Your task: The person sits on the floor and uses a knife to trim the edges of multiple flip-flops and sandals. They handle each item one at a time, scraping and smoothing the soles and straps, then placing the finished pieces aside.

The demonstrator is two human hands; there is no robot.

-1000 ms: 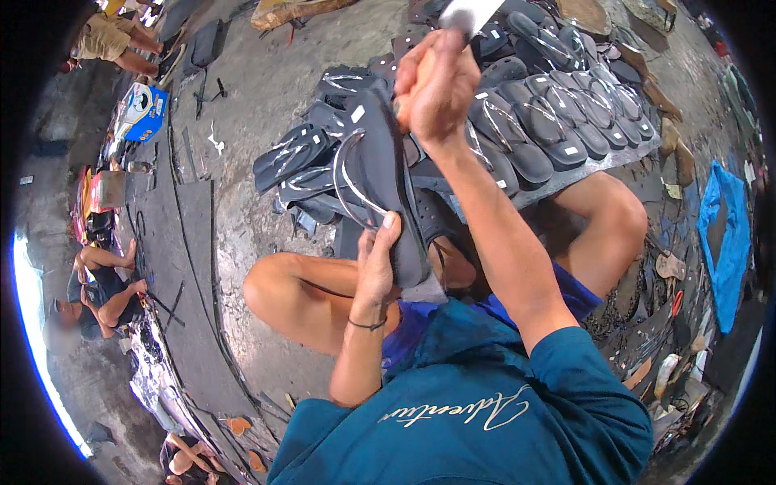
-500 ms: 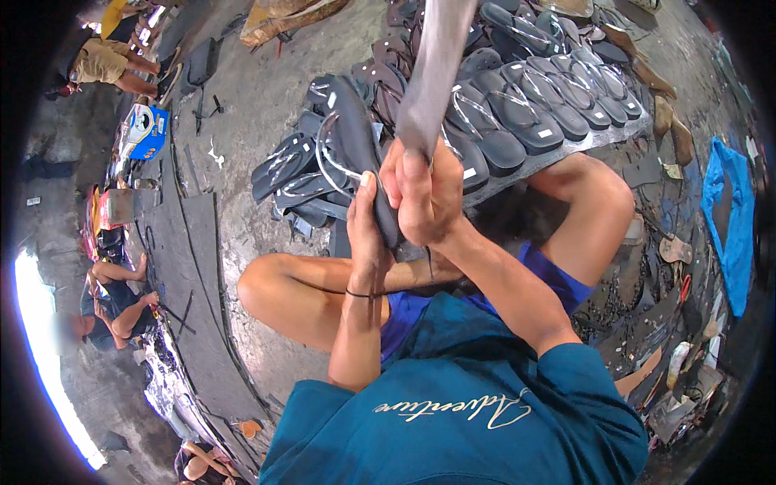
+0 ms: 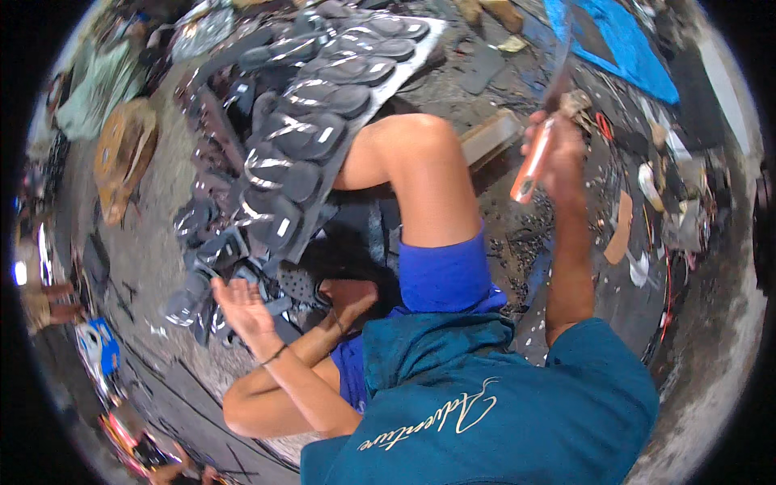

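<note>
Orange-handled knife (image 3: 534,164) sits in the right hand (image 3: 563,158), fingers wrapped around the handle, its blurred blade pointing away from the body toward the blue sheet (image 3: 653,65). That arm reaches forward, well right of the grey mat's (image 3: 427,50) long edge. Near the mat's closest corner, beside black sandals (image 3: 311,133), the left hand (image 3: 248,311) is bare, fingers extended.

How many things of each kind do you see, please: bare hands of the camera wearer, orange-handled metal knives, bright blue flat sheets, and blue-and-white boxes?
Bare hands of the wearer (left hand, right hand): 2
Orange-handled metal knife: 1
Bright blue flat sheet: 1
Blue-and-white box: 1
Total: 5
</note>
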